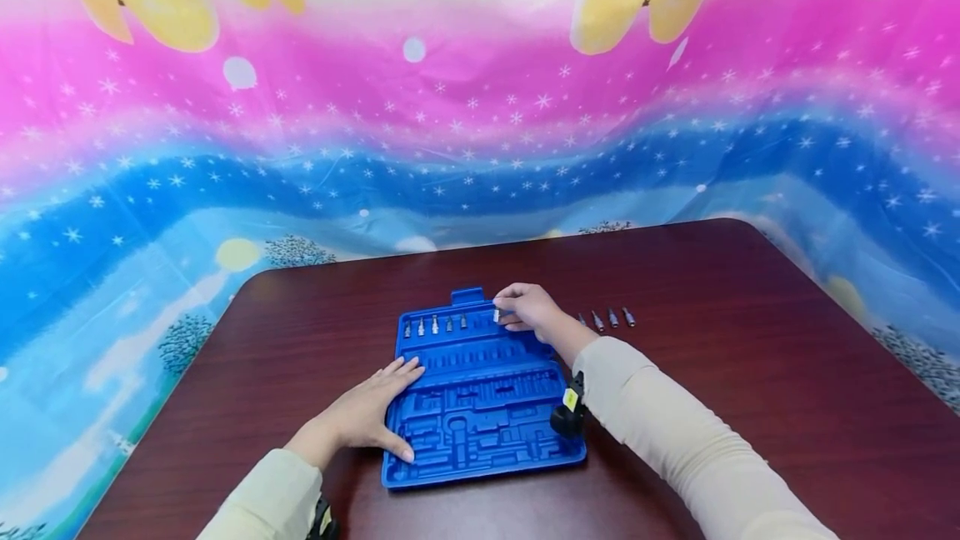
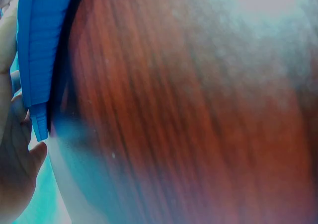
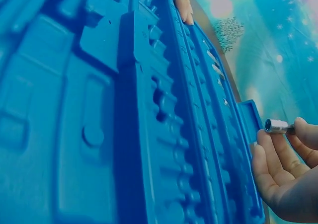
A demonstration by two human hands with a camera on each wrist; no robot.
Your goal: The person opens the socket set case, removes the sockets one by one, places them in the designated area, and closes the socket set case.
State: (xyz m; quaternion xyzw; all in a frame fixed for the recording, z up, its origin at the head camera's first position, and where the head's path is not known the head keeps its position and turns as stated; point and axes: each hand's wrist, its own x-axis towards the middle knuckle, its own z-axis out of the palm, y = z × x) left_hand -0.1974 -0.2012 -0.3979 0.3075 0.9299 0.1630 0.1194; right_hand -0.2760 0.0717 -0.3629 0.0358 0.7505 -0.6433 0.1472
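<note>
A blue moulded tool case (image 1: 486,422) lies spread flat on the table, its recesses facing up. My left hand (image 1: 366,408) rests on the case's left edge with fingers extended and thumb spread toward the near half. Over the far right part of the case, my right hand (image 1: 531,309) pinches a small silver socket (image 3: 276,126) between thumb and fingers. The hollow end of that socket shows in the right wrist view. Several metal bits (image 1: 435,324) stand in a row in the far left slots of the case.
Several more metal pieces (image 1: 612,318) lie in a row on the dark wooden table (image 1: 720,373), right of the case. A blue latch tab (image 1: 467,296) sticks out from the case's far edge. Behind the table hangs a printed cloth (image 1: 480,140).
</note>
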